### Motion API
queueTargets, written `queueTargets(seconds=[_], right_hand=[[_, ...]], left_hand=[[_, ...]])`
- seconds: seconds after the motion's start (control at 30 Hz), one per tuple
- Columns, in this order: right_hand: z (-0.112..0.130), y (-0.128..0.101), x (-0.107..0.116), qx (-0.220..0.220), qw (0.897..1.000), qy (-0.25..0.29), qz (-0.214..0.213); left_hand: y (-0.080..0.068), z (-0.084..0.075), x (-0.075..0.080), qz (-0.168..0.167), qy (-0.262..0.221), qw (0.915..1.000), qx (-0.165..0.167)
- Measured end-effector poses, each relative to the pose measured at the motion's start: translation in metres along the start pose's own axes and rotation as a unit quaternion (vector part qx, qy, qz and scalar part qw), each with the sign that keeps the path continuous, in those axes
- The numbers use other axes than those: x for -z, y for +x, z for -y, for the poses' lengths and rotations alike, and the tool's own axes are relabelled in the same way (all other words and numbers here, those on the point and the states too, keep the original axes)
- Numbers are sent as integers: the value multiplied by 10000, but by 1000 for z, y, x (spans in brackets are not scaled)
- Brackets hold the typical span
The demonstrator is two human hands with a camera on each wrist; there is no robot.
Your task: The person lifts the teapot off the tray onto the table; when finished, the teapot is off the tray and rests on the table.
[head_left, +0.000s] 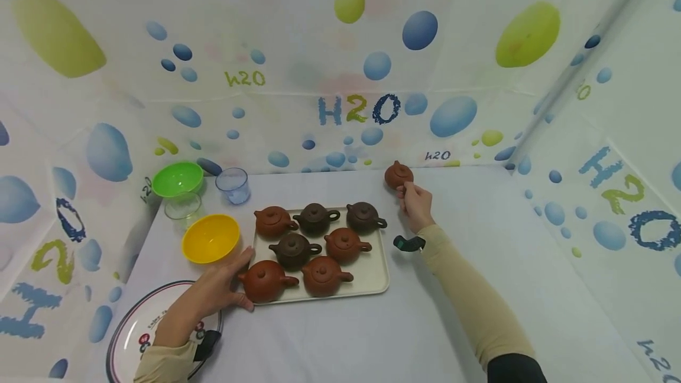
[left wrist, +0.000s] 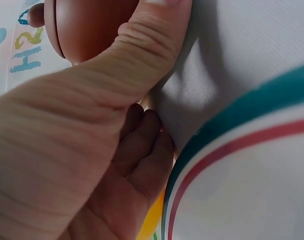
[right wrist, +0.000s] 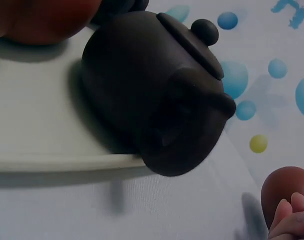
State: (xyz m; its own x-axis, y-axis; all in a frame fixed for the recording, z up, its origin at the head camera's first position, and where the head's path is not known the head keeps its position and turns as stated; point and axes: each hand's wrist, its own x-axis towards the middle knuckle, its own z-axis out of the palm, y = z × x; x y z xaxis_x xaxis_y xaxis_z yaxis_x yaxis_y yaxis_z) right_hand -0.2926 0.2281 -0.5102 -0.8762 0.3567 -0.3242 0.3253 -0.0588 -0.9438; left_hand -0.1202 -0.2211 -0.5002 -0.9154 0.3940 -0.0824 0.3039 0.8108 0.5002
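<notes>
My right hand (head_left: 416, 204) pinches the handle side of a small reddish-brown clay teapot (head_left: 399, 175) near the table's back edge. In the right wrist view, that teapot (right wrist: 283, 192) and the fingertips show at the lower right corner. A cream rectangular tray (head_left: 372, 279) bears several teapots, some reddish-brown, others dark brown. My left hand (head_left: 220, 285) grips the tray's left side by the front corner, thumb in front and fingers curled along the edge. Close to its thumb sits a reddish-brown teapot (head_left: 264, 281). A dark teapot (right wrist: 136, 75) has its handle overhanging the tray's rim in the right wrist view.
Left of the tray stand a yellow bowl (head_left: 211, 239), a green bowl (head_left: 178, 178), a clear glass (head_left: 182, 208) and a bluish glass (head_left: 233, 187). A large white plate (head_left: 130, 341) with a dark rim lies under the left forearm. Patterned cloth walls (head_left: 298, 117) surround the table.
</notes>
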Motion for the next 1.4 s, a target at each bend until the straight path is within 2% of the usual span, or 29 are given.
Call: queueTargets(seconds=[0.2, 0.33, 0.67, 1.0, 1.4], right_hand=[[-6, 3, -1, -85, 9983, -559, -168], [-7, 8, 1, -106, 9964, -837, -96], [-7, 12, 1, -262, 9979, -595, 43], [-7, 7, 1, -264, 9984, -462, 205], [-7, 6, 0, -505, 9981, -263, 216]], left_hand=[[0, 0, -2, -21, 21, 10000, -43], [0, -1, -2, -50, 17, 10000, -5], [2, -1, 1, 78, -9, 10000, -35], [1, -3, 0, 29, -18, 9999, -106], [1, -2, 0, 40, -23, 9999, -89]])
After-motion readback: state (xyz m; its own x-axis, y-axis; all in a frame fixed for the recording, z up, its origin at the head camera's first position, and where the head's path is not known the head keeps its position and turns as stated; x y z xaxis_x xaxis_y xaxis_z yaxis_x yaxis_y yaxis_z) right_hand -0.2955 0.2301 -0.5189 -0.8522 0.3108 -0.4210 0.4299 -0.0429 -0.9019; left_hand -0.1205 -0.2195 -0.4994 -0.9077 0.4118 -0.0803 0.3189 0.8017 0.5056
